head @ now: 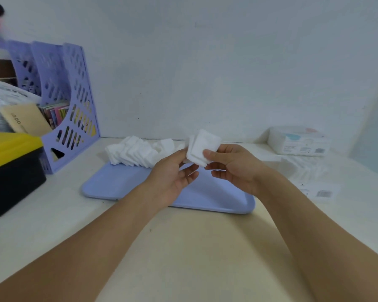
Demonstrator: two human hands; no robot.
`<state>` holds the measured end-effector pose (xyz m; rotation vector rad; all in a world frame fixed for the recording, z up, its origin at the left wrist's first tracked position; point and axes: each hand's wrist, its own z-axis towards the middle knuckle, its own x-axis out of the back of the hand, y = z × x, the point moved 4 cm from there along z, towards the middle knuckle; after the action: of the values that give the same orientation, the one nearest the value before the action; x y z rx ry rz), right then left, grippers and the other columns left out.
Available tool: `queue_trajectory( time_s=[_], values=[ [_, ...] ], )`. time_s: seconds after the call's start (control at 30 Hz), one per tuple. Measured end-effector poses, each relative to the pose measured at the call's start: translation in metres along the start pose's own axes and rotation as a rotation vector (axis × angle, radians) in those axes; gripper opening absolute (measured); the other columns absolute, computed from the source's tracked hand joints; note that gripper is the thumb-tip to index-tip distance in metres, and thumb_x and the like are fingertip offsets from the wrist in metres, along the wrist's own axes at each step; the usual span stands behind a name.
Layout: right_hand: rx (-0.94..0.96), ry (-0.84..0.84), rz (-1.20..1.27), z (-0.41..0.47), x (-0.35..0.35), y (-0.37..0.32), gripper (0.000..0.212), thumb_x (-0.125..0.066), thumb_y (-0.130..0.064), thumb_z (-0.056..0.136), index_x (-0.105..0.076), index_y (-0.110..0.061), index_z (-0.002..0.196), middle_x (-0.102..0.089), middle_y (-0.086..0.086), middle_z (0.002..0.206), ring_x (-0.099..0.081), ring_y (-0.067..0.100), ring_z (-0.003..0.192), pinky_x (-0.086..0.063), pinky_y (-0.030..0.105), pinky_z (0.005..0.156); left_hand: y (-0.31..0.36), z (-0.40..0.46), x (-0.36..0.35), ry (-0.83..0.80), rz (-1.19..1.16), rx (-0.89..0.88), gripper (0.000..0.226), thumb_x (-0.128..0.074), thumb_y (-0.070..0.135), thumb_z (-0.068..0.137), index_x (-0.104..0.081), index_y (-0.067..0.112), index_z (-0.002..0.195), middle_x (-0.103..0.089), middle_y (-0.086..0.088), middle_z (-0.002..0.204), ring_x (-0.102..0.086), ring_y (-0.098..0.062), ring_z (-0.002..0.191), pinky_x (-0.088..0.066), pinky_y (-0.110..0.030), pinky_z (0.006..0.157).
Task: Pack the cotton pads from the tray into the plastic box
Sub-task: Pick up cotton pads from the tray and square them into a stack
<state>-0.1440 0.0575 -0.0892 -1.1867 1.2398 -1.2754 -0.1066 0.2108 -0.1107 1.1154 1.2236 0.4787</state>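
A pale blue tray (116,184) lies on the white table, with a pile of square white cotton pads (135,152) along its far edge. Above the tray my right hand (234,168) pinches a small stack of cotton pads (203,147) between thumb and fingers. My left hand (172,175) touches the stack's left edge with its fingertips, fingers loosely bent. A clear plastic box (298,140) with a printed label stands at the far right near the wall.
A purple file rack (70,101) with booklets stands at the back left. A black box with a yellow lid (11,166) sits at the left edge. A clear plastic wrapper with a barcode (314,182) lies right of the tray.
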Motion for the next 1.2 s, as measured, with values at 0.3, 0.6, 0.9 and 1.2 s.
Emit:
queue_trajectory(
  time_s=[0.3, 0.6, 0.9, 1.2],
  values=[
    [0.064, 0.005, -0.174, -0.003, 0.007, -0.006, 0.017, -0.062, -0.021, 0.101, -0.073, -0.014, 0.111, -0.076, -0.001, 0.096, -0.068, 0.010, 0.082, -0.054, 0.022, 0.071, 0.001, 0.002, -0.001, -0.009, 0.146, -0.065, 0.024, -0.057, 0.020, 0.101, -0.068, 0.009, 0.119, -0.075, -0.009, 0.106, -0.074, -0.022, 0.086, -0.061, -0.034, 0.078],
    [0.060, 0.032, -0.213, -0.003, 0.009, -0.005, 0.020, -0.068, -0.022, 0.096, -0.073, -0.015, 0.115, -0.076, 0.008, 0.110, -0.070, 0.015, 0.092, -0.057, 0.028, 0.082, -0.002, 0.001, -0.004, -0.093, 0.123, -0.090, 0.028, -0.060, 0.017, 0.099, -0.067, 0.002, 0.122, -0.075, -0.013, 0.113, -0.073, -0.022, 0.099, -0.060, -0.027, 0.085],
    [0.394, 0.328, -0.291, -0.004, 0.015, -0.017, 0.005, -0.078, -0.011, 0.086, -0.077, -0.011, 0.090, -0.074, 0.003, 0.086, -0.066, 0.013, 0.067, -0.053, 0.022, 0.059, -0.005, 0.003, 0.000, -0.041, 0.058, -0.020, 0.024, -0.062, 0.016, 0.098, -0.068, 0.003, 0.117, -0.076, -0.012, 0.110, -0.075, -0.020, 0.092, -0.061, -0.026, 0.074],
    [0.300, 0.032, -0.075, -0.012, 0.021, -0.032, 0.003, -0.072, -0.011, 0.091, -0.073, -0.011, 0.094, -0.068, 0.006, 0.077, -0.058, 0.014, 0.065, -0.042, 0.021, 0.053, -0.003, 0.000, 0.001, 0.005, 0.057, -0.026, 0.027, -0.059, 0.015, 0.100, -0.063, 0.002, 0.123, -0.073, -0.017, 0.116, -0.075, -0.031, 0.091, -0.063, -0.031, 0.071]
  ],
)
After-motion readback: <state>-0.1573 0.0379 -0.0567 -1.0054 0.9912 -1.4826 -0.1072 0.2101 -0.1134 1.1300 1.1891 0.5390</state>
